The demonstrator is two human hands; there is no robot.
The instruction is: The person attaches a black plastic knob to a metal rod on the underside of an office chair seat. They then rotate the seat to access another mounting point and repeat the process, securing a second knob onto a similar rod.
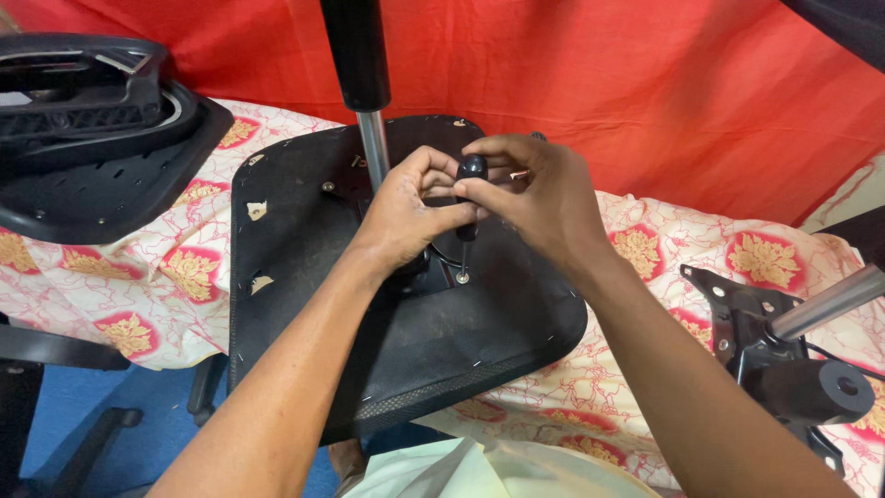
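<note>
Screwdriver with a rounded black plastic handle (471, 175) stands upright over the underside of a black fabric-covered chair seat (304, 304), its thin metal shaft running down to a small screw with a washer (462, 276) near the seat's middle. Both hands meet at the handle: the left hand (403, 214) has its fingers (441, 218) curled in from the left against the handle's lower part, and the right hand (544, 198) pinches the top from the right, fingers closed on the knob. The handle looks hard, smooth and light, so it could slip under a loose pinch; a firm wrap round its widest part, with downward pressure, seems the surest hold, while the slim shaft is likely stiff but offers little to grasp.

The seat lies face down on a tabletop covered with a cream cloth patterned in red and gold flowers (175, 267), its front edge overhanging towards the person. A chrome gas-lift column with a black sleeve (361, 83) rises just beside the left hand. To the left rests a black moulded plastic chair part (92, 138); at right lies a black metal tilt mechanism with a chrome rod (784, 341). A red cloth backdrop (645, 83) hangs behind.
</note>
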